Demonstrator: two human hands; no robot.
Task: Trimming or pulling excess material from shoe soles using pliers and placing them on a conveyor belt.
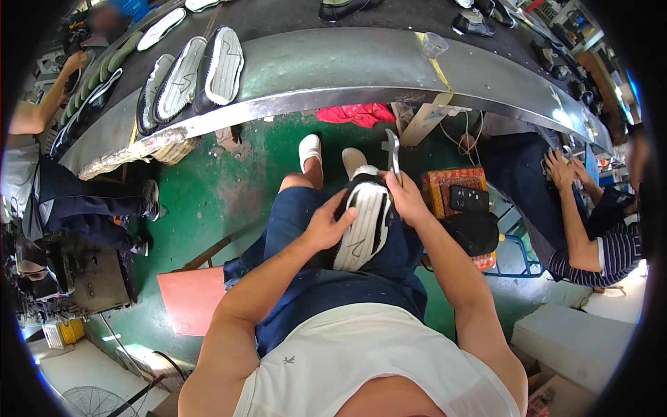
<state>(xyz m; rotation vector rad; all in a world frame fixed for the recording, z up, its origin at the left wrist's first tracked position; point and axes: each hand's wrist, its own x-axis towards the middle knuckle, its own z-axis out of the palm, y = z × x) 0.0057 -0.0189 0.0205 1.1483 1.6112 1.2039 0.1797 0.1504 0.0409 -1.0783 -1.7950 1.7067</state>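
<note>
A black shoe on its last, with a white ridged underside (363, 233) facing up, rests on my lap with its toe pointing away from me. My left hand (328, 224) is closed around its left side, the thumb lying on the white underside. Metal lasting pliers (393, 151) stick up from my right hand (408, 199), which is closed on them at the shoe's far right edge. The pliers' jaws point away from the shoe. Part of the pliers' handles is hidden by my fingers.
A metal-edged bench (313, 69) curves across ahead, bearing several shoes with pale undersides (182, 78) at the left and a clear cup (435, 45). To my right, a stool with a patterned cover (445, 179) holds a black phone-like object (469, 198). Co-workers sit on both sides.
</note>
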